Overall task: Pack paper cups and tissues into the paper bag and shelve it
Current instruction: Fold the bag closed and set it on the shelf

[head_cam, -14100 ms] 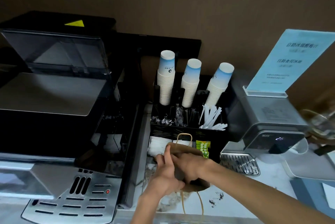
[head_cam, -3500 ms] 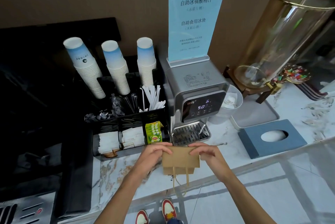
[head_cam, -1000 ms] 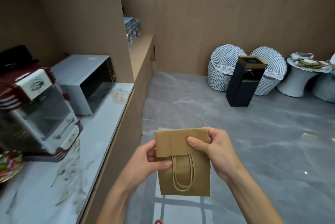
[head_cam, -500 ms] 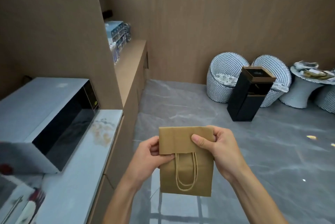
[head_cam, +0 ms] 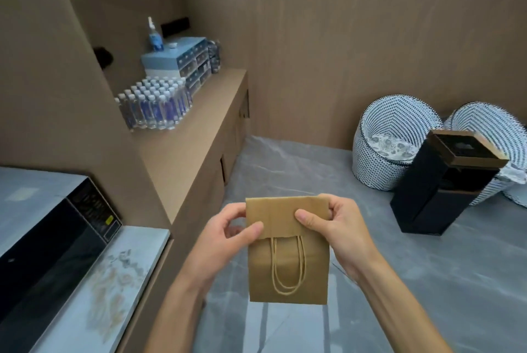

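A small brown paper bag hangs in front of me above the floor, its top folded over and its twine handles lying against the front. My left hand pinches the folded top at its left edge. My right hand grips the fold at its right edge, thumb on the front. What is inside the bag is hidden. A brown wooden shelf runs along the left wall ahead of me.
Several water bottles and a blue drawer box stand on the shelf's far end. A microwave sits on the marble counter at left. A black bin and two woven chairs stand on the grey floor at right.
I have moved forward along the counter with the bag held the same way. The microwave has slid toward the lower left and the shelf with bottles has come into view.
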The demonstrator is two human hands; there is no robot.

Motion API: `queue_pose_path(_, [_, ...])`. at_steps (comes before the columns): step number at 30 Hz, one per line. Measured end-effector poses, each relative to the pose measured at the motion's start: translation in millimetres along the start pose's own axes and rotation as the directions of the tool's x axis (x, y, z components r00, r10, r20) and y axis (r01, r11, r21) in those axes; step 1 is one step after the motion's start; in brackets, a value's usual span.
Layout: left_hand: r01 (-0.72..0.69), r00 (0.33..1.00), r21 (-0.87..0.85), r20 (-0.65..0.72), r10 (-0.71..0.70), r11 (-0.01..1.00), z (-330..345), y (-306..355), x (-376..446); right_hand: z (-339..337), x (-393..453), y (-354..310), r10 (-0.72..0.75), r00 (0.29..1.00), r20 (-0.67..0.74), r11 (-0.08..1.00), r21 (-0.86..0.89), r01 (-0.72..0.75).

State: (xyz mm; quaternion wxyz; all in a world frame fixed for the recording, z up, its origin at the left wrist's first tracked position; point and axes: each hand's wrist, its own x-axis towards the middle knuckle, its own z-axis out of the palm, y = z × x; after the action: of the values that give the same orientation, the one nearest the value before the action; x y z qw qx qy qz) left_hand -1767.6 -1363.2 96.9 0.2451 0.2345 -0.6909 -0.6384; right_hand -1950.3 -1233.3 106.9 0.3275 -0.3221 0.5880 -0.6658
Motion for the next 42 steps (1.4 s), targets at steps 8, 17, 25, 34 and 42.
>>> queue_pose_path(8, [0.070, 0.986, -0.054, -0.145, -0.077, 0.996, -22.0, -13.9, 147.6, -3.3, 170.9, 15.8, 0.057, 0.985, 0.162, 0.997, -0.063, -0.048])
queue_pose_path(17, [0.013, 0.935, -0.160, -0.349, -0.069, 0.987, -132.5, -61.9, 306.1, 58.7, 389.8, 58.5, 0.141, 0.898, 0.417, 0.984, -0.155, -0.082])
queue_pose_path(25, [0.159, 0.719, -0.069, -0.675, -0.163, 0.985, -264.7, -83.9, 400.5, 185.0, 575.7, 85.5, 0.218, 0.712, 0.667, 0.948, -0.318, 0.008])
queue_pose_path(34, [0.340, 0.350, -0.105, -0.908, -0.229, 0.935, -347.5, -153.2, 425.4, 305.1, 685.4, 166.9, 0.270, 0.529, 0.805, 0.901, -0.405, 0.157])
queue_pose_path(42, [0.399, -0.030, -0.263, -0.961, -0.274, 0.879, -375.8, -210.7, 435.6, 390.1, 729.2, 240.5, 0.301, 0.244, 0.922, 0.892, -0.363, 0.270])
